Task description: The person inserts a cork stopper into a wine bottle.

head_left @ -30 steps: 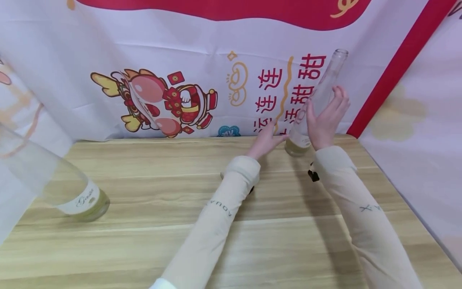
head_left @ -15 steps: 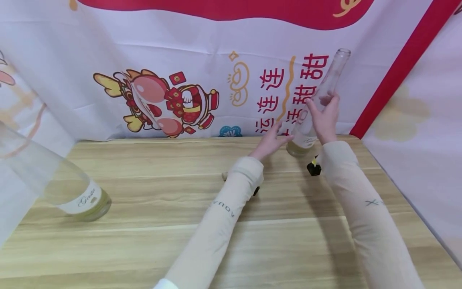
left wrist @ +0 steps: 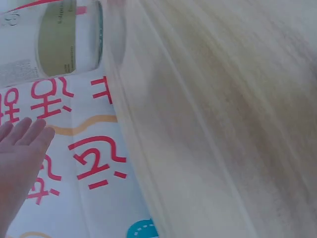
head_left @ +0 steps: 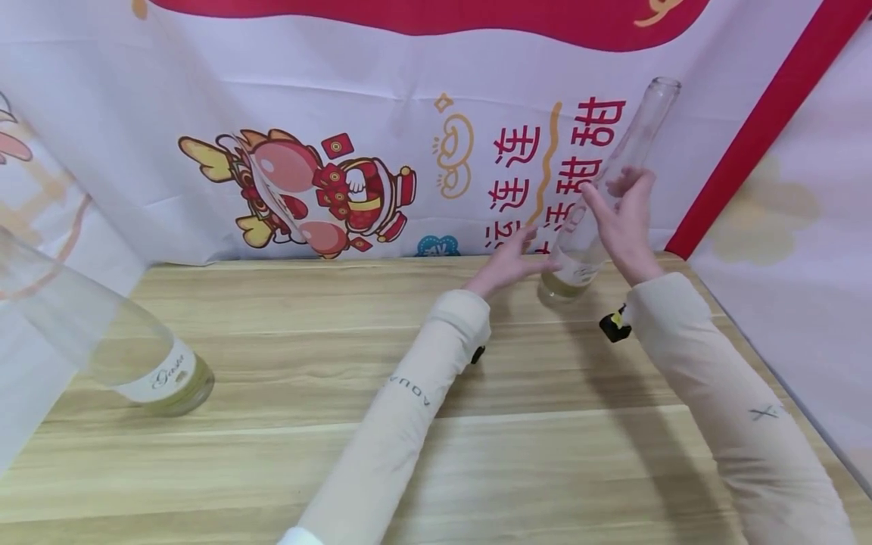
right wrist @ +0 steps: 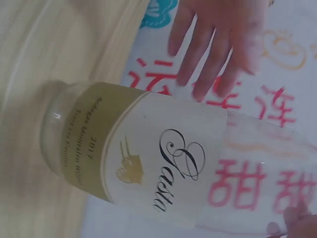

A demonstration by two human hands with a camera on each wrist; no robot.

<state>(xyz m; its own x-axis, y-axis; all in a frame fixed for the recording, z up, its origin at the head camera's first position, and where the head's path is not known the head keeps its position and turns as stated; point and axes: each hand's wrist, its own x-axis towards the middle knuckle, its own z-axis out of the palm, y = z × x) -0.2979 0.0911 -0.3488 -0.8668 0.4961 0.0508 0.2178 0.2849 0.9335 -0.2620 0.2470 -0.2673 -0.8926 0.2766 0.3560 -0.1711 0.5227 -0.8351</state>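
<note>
A clear glass wine bottle (head_left: pixel 576 244) leans toward the right at the back of the table, its base at the tabletop. My right hand (head_left: pixel 630 223) grips its middle, thumb on the near side and fingers round the back. In the right wrist view the bottle's white and olive "Gasta" label (right wrist: pixel 163 153) faces the camera, with right fingertips (right wrist: pixel 299 225) at the lower right corner. My left hand (head_left: pixel 509 265) is held beside the lower part of the bottle, fingers extended and nothing in it. The left wrist view shows this left hand (left wrist: pixel 22 161) below the bottle's base (left wrist: pixel 91 39).
A second, similar glass bottle (head_left: pixel 105 333) stands at the left of the wooden table (head_left: pixel 293 462). A white printed cloth (head_left: pixel 381 83) hangs behind the table, close to the held bottle, and more cloth (head_left: pixel 790 227) borders the right side.
The bottle in my right hand has tipped slightly further right, its mouth shifting right and up. My right fingers have wrapped round behind it, and the right forearm has swung outward. The left hand stays nearby.
</note>
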